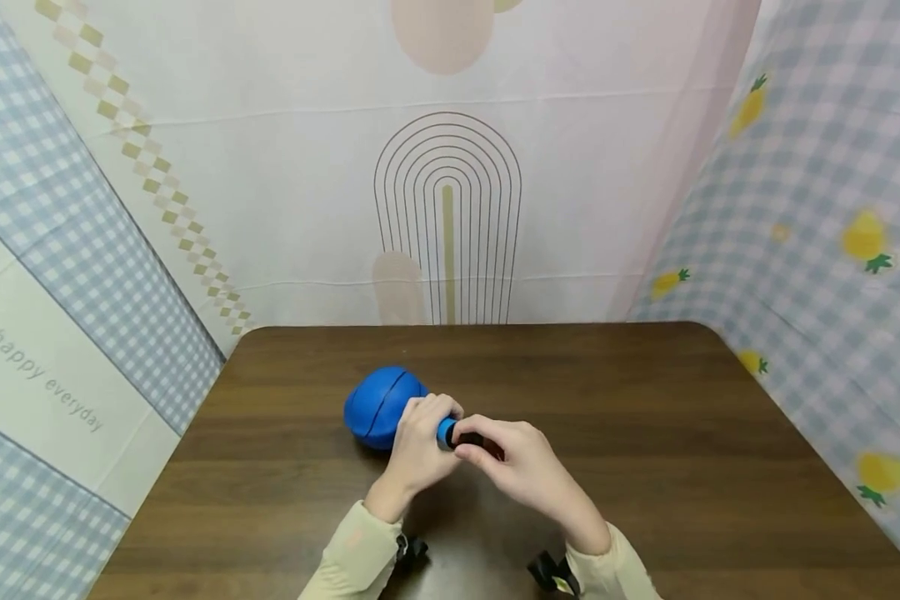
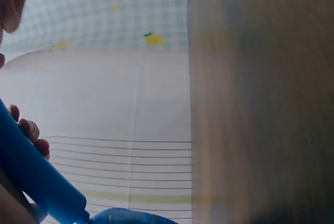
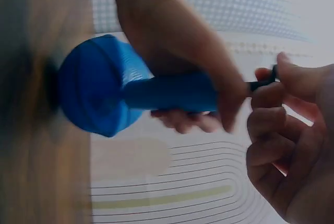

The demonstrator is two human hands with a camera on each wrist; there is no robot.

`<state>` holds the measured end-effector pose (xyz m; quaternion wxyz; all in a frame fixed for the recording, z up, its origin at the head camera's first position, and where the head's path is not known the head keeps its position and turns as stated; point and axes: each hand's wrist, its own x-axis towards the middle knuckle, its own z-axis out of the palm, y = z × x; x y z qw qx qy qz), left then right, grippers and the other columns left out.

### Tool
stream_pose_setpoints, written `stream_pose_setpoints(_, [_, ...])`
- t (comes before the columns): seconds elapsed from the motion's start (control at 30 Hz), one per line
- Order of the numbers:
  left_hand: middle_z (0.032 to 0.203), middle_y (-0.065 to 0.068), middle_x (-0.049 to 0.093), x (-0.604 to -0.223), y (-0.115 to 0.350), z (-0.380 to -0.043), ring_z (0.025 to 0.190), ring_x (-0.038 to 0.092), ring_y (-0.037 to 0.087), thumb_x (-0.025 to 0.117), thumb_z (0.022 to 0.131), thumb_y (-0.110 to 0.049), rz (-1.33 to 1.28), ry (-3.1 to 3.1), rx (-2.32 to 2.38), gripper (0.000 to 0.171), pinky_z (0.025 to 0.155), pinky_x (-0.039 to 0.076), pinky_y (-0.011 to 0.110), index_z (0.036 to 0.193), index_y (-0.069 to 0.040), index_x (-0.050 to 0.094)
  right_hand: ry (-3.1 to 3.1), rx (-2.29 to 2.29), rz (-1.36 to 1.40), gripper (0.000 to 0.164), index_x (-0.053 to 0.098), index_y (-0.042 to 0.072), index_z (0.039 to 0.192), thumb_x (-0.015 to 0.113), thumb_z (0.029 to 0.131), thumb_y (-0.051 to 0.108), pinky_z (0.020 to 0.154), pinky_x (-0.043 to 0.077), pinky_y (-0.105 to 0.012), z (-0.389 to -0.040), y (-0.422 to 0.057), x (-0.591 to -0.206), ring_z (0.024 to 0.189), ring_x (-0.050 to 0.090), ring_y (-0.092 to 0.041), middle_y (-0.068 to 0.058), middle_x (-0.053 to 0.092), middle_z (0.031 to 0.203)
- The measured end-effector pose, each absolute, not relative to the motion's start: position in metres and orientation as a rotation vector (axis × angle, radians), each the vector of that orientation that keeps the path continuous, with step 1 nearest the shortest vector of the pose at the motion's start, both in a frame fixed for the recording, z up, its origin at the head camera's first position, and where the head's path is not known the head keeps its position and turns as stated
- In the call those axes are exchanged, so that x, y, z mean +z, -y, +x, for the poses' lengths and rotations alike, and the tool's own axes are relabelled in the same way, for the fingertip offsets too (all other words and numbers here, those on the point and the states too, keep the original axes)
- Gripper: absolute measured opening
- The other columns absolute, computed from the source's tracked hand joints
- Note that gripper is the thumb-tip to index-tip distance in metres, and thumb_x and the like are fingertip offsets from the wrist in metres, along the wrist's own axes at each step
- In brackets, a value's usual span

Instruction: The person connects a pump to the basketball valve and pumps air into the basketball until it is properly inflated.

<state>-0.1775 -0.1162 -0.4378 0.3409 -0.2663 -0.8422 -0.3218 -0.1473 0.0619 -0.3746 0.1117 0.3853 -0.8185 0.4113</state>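
A blue ball (image 1: 378, 410) with dark seams and a dented, underfilled shape rests on the table. A blue ball pump (image 3: 172, 94) runs from the ball toward the right; its narrow end meets the ball in the right wrist view. My left hand (image 1: 422, 446) is wrapped around the pump's barrel, thumb near its black-ended top. With thumb and curled fingers, my right hand (image 1: 521, 467) grips the black handle (image 3: 265, 84) at the pump's other end. In the left wrist view the barrel (image 2: 39, 172) slants down to the ball (image 2: 128, 216), seen only at the bottom edge.
The brown wooden table (image 1: 630, 400) has a rounded far edge. Behind it hangs a white patterned cloth (image 1: 292, 192), with checked cloths (image 1: 810, 275) at both sides. Black straps (image 1: 551, 573) are on the wrists, below pale sleeves (image 1: 356, 554).
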Motion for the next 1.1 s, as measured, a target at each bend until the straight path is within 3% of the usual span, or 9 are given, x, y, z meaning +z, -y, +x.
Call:
stream_pose_setpoints(0.27, [0.082, 0.003, 0.057, -0.434, 0.137, -0.188, 0.081, 0.052, 0.02, 0.068, 0.083, -0.05, -0.548, 2.11, -0.99, 0.045, 0.085, 0.039, 0.04, 0.091, -0.008, 0.056, 2.261, 1.307, 1.307, 0.016, 0.062, 0.024, 0.099, 0.066, 0.09, 0.012, 0.051, 0.039, -0.015, -0.126, -0.085, -0.341, 0.057, 0.039, 0.005, 0.011, 0.053, 0.071])
stream_pose_setpoints(0.4, [0.078, 0.001, 0.058, -0.433, 0.138, -0.189, 0.077, 0.053, 0.018, 0.072, 0.084, -0.039, -0.612, 2.039, -0.979, 0.033, 0.082, 0.038, 0.039, 0.086, -0.009, 0.058, 2.252, 1.389, 1.301, 0.018, 0.062, 0.021, 0.099, 0.065, 0.089, 0.007, 0.05, 0.038, -0.014, -0.128, -0.081, -0.346, 0.056, 0.038, 0.006, 0.009, 0.053, 0.07])
stream_pose_setpoints(0.5, [0.077, 0.0, 0.059, -0.432, 0.131, -0.188, 0.076, 0.054, 0.016, 0.075, 0.077, -0.023, -0.683, 2.046, -0.942, 0.021, 0.082, 0.039, 0.039, 0.084, -0.011, 0.06, 2.251, 1.445, 1.277, 0.015, 0.063, 0.016, 0.099, 0.064, 0.089, 0.005, 0.05, 0.039, -0.015, -0.136, -0.072, -0.361, 0.056, 0.038, 0.006, 0.004, 0.054, 0.069])
stream_pose_setpoints(0.57, [0.079, -0.001, 0.06, -0.433, 0.125, -0.186, 0.078, 0.054, 0.015, 0.075, 0.075, -0.022, -0.729, 2.072, -0.912, 0.02, 0.082, 0.039, 0.038, 0.084, -0.012, 0.06, 2.279, 1.462, 1.247, 0.011, 0.063, 0.015, 0.098, 0.064, 0.09, 0.007, 0.05, 0.041, -0.017, -0.143, -0.066, -0.372, 0.056, 0.04, 0.006, 0.003, 0.054, 0.067])
stream_pose_setpoints(0.67, [0.082, -0.001, 0.061, -0.434, 0.119, -0.183, 0.08, 0.053, 0.015, 0.071, 0.084, -0.034, -0.795, 2.113, -0.875, 0.023, 0.084, 0.038, 0.038, 0.086, -0.014, 0.06, 2.329, 1.462, 1.216, 0.008, 0.064, 0.014, 0.098, 0.063, 0.091, 0.011, 0.052, 0.042, -0.018, -0.153, -0.061, -0.386, 0.058, 0.042, 0.005, 0.003, 0.055, 0.068])
stream_pose_setpoints(0.83, [0.088, -0.004, 0.058, -0.436, 0.124, -0.183, 0.083, 0.051, 0.011, 0.048, 0.093, -0.059, -0.893, 2.207, -0.86, 0.044, 0.089, 0.037, 0.038, 0.094, -0.016, 0.058, 2.384, 1.47, 1.168, 0.008, 0.066, 0.017, 0.099, 0.064, 0.091, 0.015, 0.053, 0.042, -0.02, -0.159, -0.062, -0.392, 0.058, 0.043, 0.003, 0.005, 0.055, 0.068])
stream_pose_setpoints(0.97, [0.097, -0.004, 0.057, -0.433, 0.132, -0.183, 0.092, 0.052, 0.012, 0.058, 0.092, -0.046, -0.917, 2.34, -0.857, 0.032, 0.093, 0.037, 0.04, 0.103, -0.016, 0.058, 2.393, 1.438, 1.145, 0.01, 0.067, 0.02, 0.101, 0.064, 0.092, 0.016, 0.05, 0.04, -0.019, -0.154, -0.069, -0.378, 0.055, 0.041, 0.004, 0.007, 0.053, 0.065])
stream_pose_setpoints(1.1, [0.102, 0.0, 0.059, -0.43, 0.14, -0.185, 0.1, 0.054, 0.019, 0.067, 0.082, -0.032, -0.802, 2.361, -0.863, 0.03, 0.096, 0.037, 0.047, 0.105, -0.015, 0.06, 2.319, 1.482, 1.198, 0.015, 0.066, 0.02, 0.101, 0.062, 0.092, 0.009, 0.048, 0.039, -0.017, -0.144, -0.081, -0.356, 0.053, 0.041, 0.004, 0.005, 0.054, 0.065])
